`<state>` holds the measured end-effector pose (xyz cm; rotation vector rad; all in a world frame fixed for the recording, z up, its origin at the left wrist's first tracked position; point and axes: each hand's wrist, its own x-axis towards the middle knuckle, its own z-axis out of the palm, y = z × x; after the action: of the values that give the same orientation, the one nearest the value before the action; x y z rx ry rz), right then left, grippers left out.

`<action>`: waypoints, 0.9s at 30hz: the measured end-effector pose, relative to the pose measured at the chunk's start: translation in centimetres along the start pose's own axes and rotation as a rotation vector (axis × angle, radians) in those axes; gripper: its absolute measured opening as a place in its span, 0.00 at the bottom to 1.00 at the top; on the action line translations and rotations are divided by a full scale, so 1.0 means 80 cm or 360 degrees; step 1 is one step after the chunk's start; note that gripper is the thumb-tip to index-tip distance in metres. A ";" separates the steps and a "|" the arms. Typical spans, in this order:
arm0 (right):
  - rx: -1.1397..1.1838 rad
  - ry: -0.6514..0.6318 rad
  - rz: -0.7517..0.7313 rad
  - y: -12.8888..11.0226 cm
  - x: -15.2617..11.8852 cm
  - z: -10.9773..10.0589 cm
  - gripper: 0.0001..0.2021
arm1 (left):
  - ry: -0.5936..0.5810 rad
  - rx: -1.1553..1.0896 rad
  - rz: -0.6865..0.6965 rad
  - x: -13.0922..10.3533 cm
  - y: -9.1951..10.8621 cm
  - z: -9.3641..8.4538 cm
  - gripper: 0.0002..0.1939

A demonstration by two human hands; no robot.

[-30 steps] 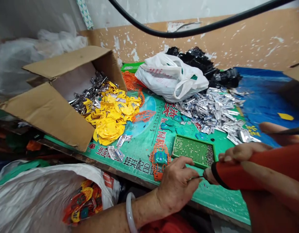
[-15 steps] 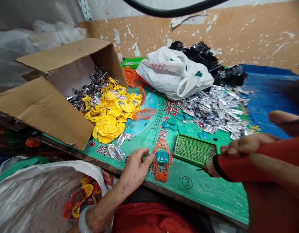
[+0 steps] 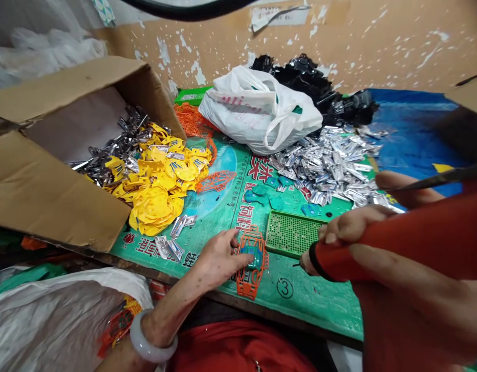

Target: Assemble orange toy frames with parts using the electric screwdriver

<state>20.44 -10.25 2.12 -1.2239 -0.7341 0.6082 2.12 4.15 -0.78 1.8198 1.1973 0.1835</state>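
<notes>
On the green table, an orange plastic frame (image 3: 246, 287) lies with a teal plastic piece (image 3: 257, 258) set in its middle. My left hand (image 3: 218, 258) grips the frame's left side, with the thumb on the teal piece. My right hand (image 3: 409, 294) is wrapped round a red electric screwdriver (image 3: 401, 243), held sideways above the table. The thin dark bit points left, toward the frame, and is apart from it. Just behind the bit is a green tray (image 3: 267, 238) of tiny screws, partly hidden by my right hand.
An open cardboard box (image 3: 56, 201) spills yellow plastic parts (image 3: 156, 206) at left. Silvery pieces (image 3: 331, 160) are heaped at right, beside a white plastic bag (image 3: 249, 113) and black parts (image 3: 300, 77). Loose teal pieces (image 3: 261, 194) lie behind the tray. A large white sack (image 3: 60, 315) stands front left.
My left thumb has moved onto the teal piece from the frame's left edge. The screwdriver remains in my right hand. The whole view has shifted, so things appear further left.
</notes>
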 end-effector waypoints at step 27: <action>0.0359 -0.0237 0.0003 -0.062 0.038 0.038 0.29 | -0.0282 -0.1831 -0.0304 -0.019 0.009 0.022 0.14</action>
<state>20.12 -7.23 7.97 -0.9788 -0.7659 0.7685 2.79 1.81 -0.76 0.6944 0.8316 0.4720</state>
